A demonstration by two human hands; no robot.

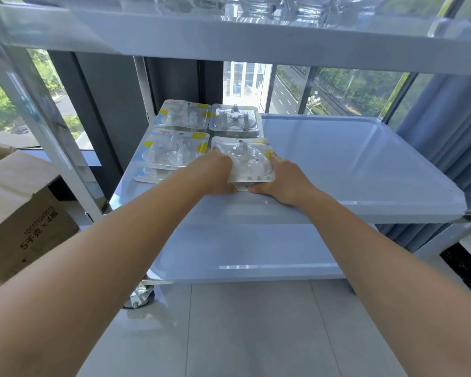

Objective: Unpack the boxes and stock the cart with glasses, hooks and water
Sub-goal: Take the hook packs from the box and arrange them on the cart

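A glossy pale-blue cart (365, 164) with shiny metal posts is seen from low down, three flat trays stacked one over another. Clear glasses (259, 4) are parked on the top tray at 12 o'clock, only their bases in view. A brown cardboard box (27, 227) with printed black lettering is sat on the floor at 9 o'clock, flaps open. On the middle tray, flat blister packs of hooks (182, 115) are laid in a neat grid at about 11 o'clock from the hands, clear moulded plastic over card with yellow dots, edges touching.

The nearest hook pack (249, 165) is held at both sides, resting on the tray just beside the others. The left hand (215, 175) is curled round its left edge, thumb tucked under the near edge. The right hand (280, 180) is clamped on the right edge, fingers (273, 159) pressed together along the side, thumb at the near corner. A caster wheel (140, 296) is visible at 7 o'clock on grey floor tiles.
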